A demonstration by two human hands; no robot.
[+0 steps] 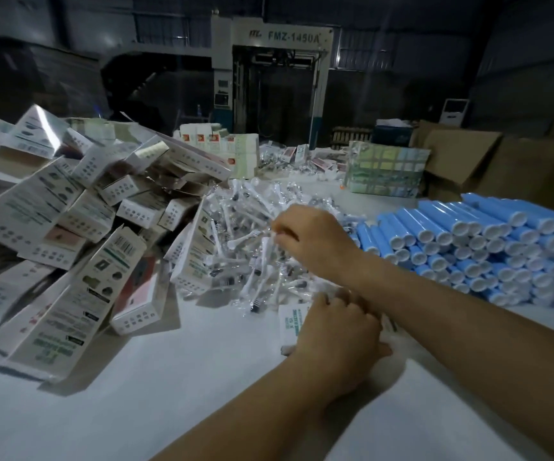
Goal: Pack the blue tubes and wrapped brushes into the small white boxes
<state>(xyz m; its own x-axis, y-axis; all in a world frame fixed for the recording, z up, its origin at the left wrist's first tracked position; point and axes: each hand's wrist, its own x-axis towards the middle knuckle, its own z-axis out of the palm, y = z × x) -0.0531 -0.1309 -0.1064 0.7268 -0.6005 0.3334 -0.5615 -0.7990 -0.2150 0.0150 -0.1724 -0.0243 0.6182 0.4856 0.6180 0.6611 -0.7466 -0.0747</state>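
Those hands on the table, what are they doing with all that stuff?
A person is packing little kits. The right hand reaches into the pile of wrapped brushes in the middle of the table and pinches one. The left hand holds a small white box flat on the white table, nearer the person. A big heap of small white boxes lies on the left, and a stack of blue tubes waits on the right, untouched.

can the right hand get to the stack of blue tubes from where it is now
Probably yes. The right hand is over the wrapped brushes, pinching one, and the blue tubes lie just to its right with nothing between them. It would likely have to let go of the brush first.
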